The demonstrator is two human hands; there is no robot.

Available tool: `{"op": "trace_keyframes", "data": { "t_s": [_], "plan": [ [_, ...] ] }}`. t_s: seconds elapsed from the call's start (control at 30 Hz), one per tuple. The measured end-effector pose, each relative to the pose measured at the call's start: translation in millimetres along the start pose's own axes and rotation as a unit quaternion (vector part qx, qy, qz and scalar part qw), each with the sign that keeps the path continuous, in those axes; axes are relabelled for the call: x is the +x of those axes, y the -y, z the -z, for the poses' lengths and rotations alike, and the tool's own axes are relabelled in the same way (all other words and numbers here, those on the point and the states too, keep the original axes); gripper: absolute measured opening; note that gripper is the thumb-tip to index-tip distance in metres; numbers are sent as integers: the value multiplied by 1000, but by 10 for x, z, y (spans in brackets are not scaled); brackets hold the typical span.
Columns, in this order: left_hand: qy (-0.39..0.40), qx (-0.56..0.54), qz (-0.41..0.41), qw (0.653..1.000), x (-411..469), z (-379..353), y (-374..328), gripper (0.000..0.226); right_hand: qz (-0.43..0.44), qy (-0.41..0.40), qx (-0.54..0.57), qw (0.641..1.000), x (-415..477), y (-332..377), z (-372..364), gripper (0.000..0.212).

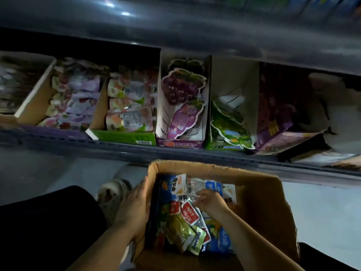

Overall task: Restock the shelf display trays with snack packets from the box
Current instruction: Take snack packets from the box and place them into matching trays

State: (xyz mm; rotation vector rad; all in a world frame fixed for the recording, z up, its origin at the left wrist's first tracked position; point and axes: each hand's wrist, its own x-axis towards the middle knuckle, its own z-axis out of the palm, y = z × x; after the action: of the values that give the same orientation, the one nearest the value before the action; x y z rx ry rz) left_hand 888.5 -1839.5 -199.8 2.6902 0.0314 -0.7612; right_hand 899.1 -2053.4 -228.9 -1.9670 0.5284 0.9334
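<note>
An open cardboard box (259, 194) stands on the floor below the shelf, filled with mixed snack packets (187, 214) in red, green and blue wrappers. My left hand (134, 208) lies flat against the box's left wall from outside. My right hand (211, 200) is inside the box, fingers curled among the packets; whether it holds one is not clear. On the low shelf stand several display trays: a green tray (125, 136) of peach-coloured packets, a purple grape tray (180, 142) holding few packets, and a green-leaf tray (216, 145).
A brown tray (35, 106) of purple packets stands at the left, a tilted purple carton (281, 122) and a white bag at the right. The dark shelf edge (117, 151) runs across. My shoe (113, 192) and dark trouser leg are left of the box.
</note>
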Motion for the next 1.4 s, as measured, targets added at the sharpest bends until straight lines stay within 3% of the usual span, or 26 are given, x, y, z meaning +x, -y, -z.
{"op": "trace_keyframes", "data": {
  "t_s": [0.37,0.7,0.83,1.0,1.17,1.3,1.4],
  "plan": [
    [25,-99,4,995,72,-90,228,71,-86,2,137,987,454,257,-574,71],
    [17,-157,-21,987,67,-119,295,66,-146,-42,146,978,671,288,-707,51],
    [10,-150,-16,989,78,-146,302,70,-159,-65,153,973,670,217,-656,32],
    [22,-138,-2,990,89,-142,287,73,-146,-78,159,973,514,163,-459,26],
    [48,-130,7,990,48,-26,212,72,-111,-56,89,988,117,296,-213,29],
    [-15,-93,-8,996,-59,210,-3,67,-29,-35,24,999,-317,423,26,28],
    [-71,-118,-34,990,-153,456,-249,69,36,-5,-30,999,-688,550,240,11]
  ]
}}
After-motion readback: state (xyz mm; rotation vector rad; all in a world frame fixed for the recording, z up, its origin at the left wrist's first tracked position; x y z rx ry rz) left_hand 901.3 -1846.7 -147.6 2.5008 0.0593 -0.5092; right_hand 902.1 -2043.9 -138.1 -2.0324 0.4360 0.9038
